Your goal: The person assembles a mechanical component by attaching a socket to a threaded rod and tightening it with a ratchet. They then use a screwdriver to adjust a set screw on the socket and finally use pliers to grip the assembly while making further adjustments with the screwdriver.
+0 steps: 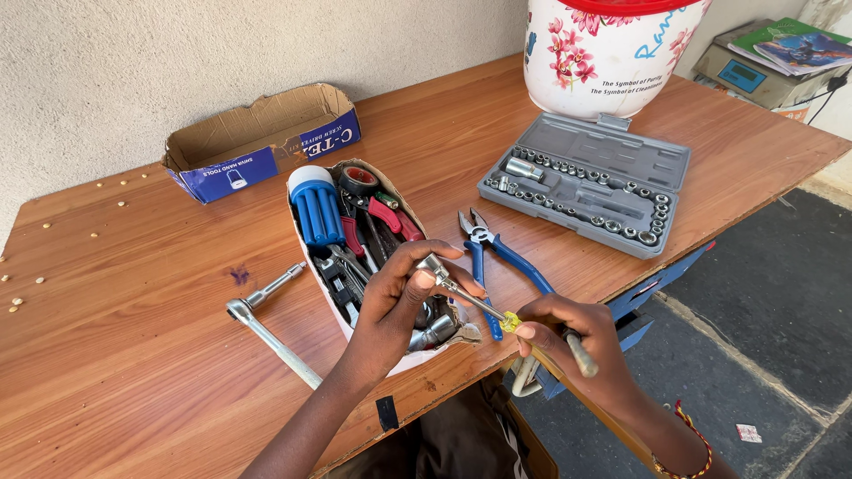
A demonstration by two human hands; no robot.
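Two hands: left hand [399,297], right hand [568,333] both grip one screwdriver [497,315]; one pliers [497,257].

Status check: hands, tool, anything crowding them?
Left hand pinches the socket on the driver tip. Right hand grips the driver by its handle. Both over the open tool box; pliers lie just beyond, apart.

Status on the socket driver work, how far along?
Done: socket set case open on the table; ratchet handle laid out beside the tool box. In hand: left hand holds a socket on the driver shaft; right hand grips its handle. Left: blue pliers lie untouched.
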